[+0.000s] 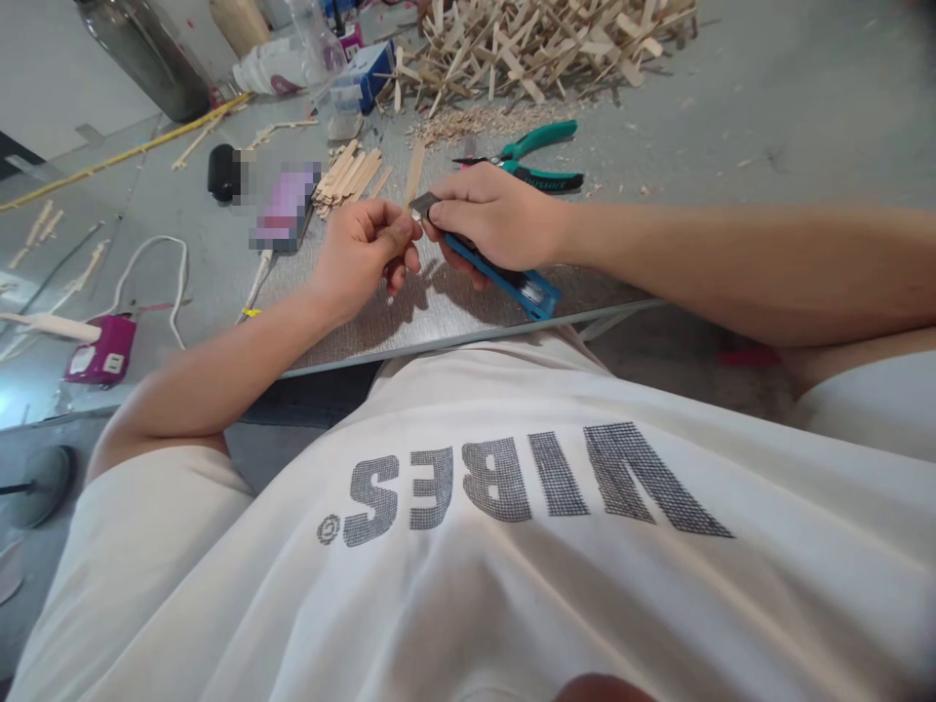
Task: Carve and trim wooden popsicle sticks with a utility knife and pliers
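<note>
Over grey worktop, head view: right hand wrapped around blue utility knife, grip clamped on handle, blade end pointing left. Left hand just beside it, fingertips pinched together on small wooden piece, too small to see clearly, touching blade tip. Behind hands: loose wooden sticks, green-handled pliers beside sawdust. Farther back, large heap of glued stick shapes. At left, purple plug with white cable.
</note>
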Demonstrator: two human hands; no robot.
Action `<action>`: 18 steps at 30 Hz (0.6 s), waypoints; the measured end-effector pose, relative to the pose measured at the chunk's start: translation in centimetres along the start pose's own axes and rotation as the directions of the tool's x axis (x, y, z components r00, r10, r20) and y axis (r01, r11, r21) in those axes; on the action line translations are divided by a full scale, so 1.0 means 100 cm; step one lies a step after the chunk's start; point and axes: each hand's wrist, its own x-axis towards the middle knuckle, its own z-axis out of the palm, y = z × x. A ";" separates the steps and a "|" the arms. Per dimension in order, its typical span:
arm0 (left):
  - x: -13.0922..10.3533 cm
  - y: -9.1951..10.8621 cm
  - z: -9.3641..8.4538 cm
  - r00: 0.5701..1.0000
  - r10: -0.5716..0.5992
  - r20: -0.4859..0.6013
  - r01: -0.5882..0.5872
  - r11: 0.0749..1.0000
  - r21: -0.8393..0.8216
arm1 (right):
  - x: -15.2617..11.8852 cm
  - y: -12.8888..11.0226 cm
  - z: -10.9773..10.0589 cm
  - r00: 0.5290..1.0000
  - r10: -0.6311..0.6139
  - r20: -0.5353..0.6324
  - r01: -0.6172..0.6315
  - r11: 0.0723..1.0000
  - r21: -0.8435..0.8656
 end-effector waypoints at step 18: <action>-0.001 -0.004 0.000 0.998 0.026 0.055 -0.029 0.998 0.059 | 0.002 -0.004 -0.011 0.998 0.047 0.050 -0.039 0.987 -0.156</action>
